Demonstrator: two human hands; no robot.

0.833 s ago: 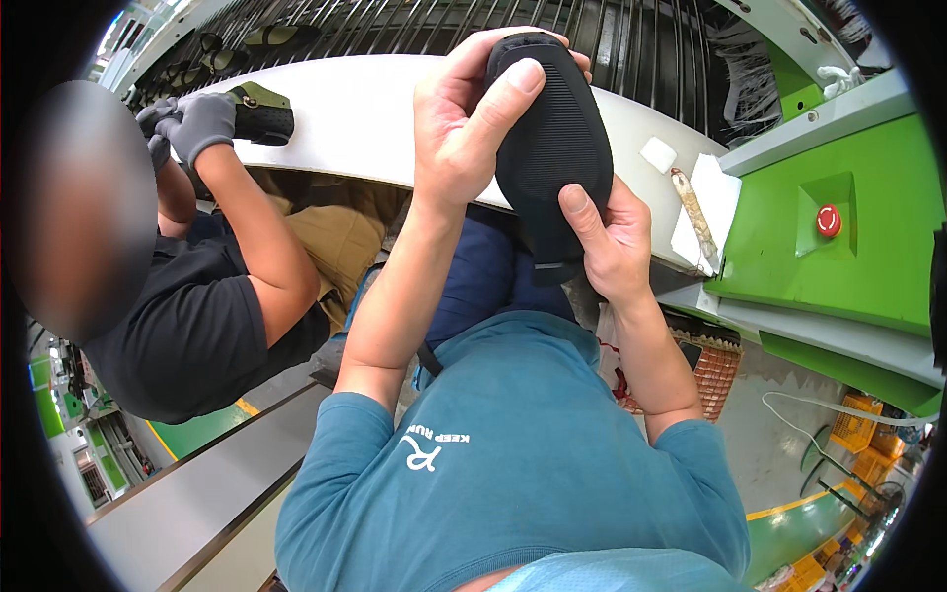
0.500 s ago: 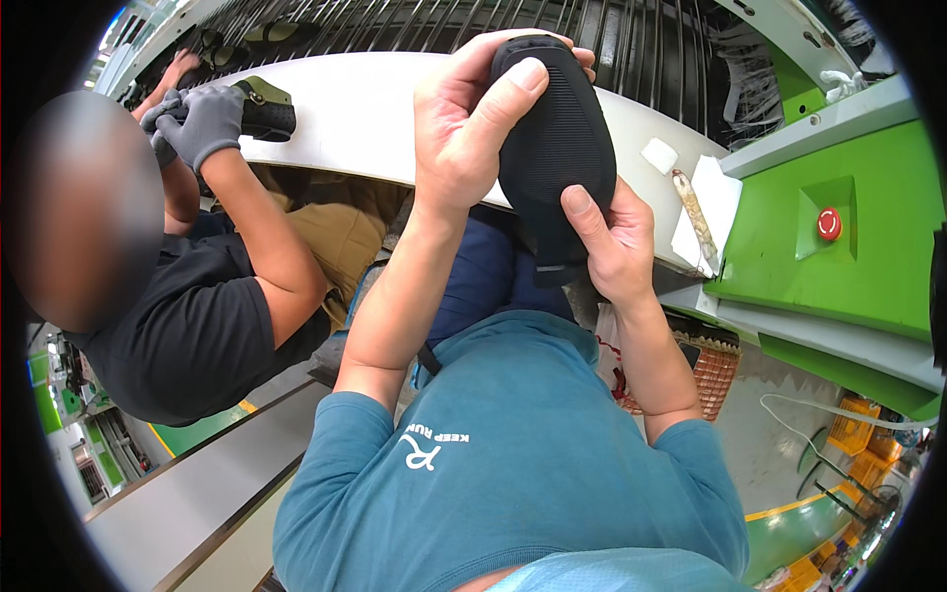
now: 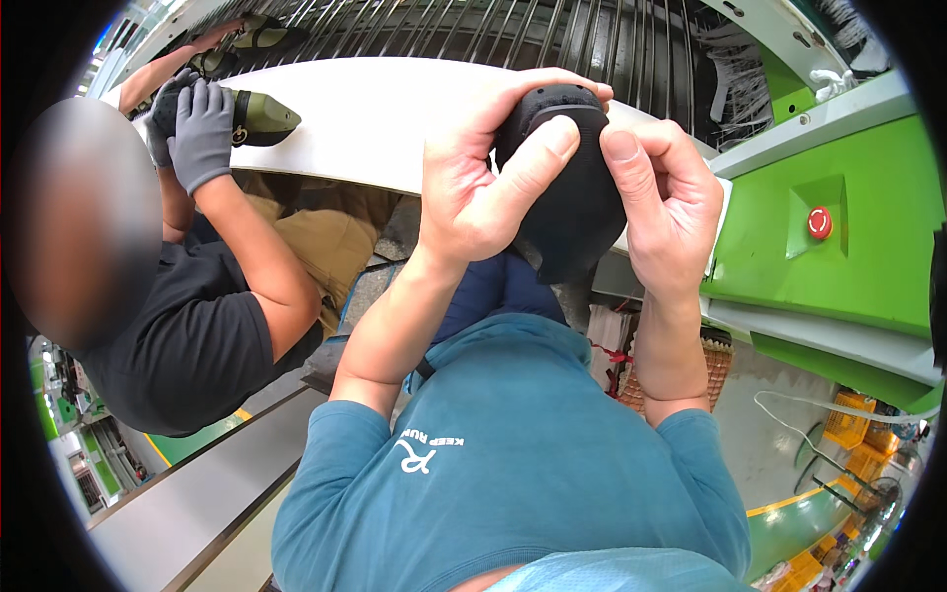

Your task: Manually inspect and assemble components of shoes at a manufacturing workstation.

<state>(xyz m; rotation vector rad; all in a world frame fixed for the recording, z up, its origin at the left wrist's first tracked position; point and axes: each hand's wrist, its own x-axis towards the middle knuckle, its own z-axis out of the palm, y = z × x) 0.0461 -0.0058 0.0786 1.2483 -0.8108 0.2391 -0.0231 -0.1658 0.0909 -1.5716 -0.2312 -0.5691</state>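
A black shoe upper (image 3: 567, 222) with a ribbed fabric face is held up over the near edge of the white table. My left hand (image 3: 483, 183) wraps round its far end from the left, with the thumb pressed on the top face. On the right side, my right hand (image 3: 671, 202) has its thumb tip against the upper's edge near the far end, and its fingers are curled. Both hands are bare. The underside of the upper is hidden, and so are most of the left fingers.
At left a co-worker in grey gloves (image 3: 200, 138) holds an olive and black shoe (image 3: 268, 118) over the white table (image 3: 365, 109). Metal rods (image 3: 533, 35) run behind it. A green machine panel (image 3: 858, 266) with a red button (image 3: 820, 223) stands right, above a woven basket (image 3: 717, 373).
My right hand has shifted from the upper's near end to its far right edge. The upper has come slightly nearer and tilted. The co-worker's shoe has turned, showing more olive.
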